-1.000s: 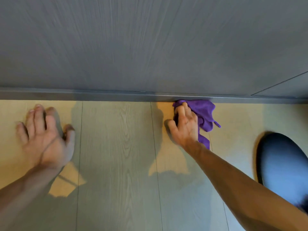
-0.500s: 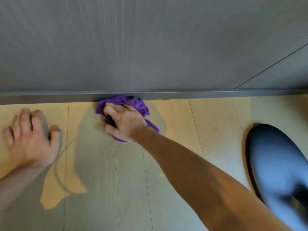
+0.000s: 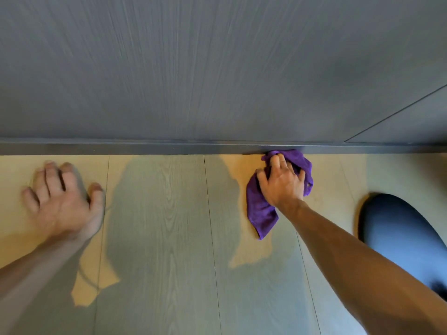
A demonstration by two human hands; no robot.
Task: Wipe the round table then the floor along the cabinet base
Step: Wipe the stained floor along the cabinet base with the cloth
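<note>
A purple cloth lies bunched on the pale wood-plank floor, its top pressed against the dark grey cabinet base strip. My right hand lies on top of the cloth, fingers curled into it, fingertips almost at the strip. A tail of the cloth trails out toward me below the hand. My left hand rests flat on the floor at the left, fingers spread, holding nothing. The round table is out of view.
The grey wood-grain cabinet front fills the upper half, with a door seam at the right. A dark blue clothed knee rests on the floor at the right. Shadows fall across the middle planks.
My right hand swept the cloth left along the base strip, then back to the right. The cloth's tail now trails out below the hand. My left hand stayed planted on the floor.
</note>
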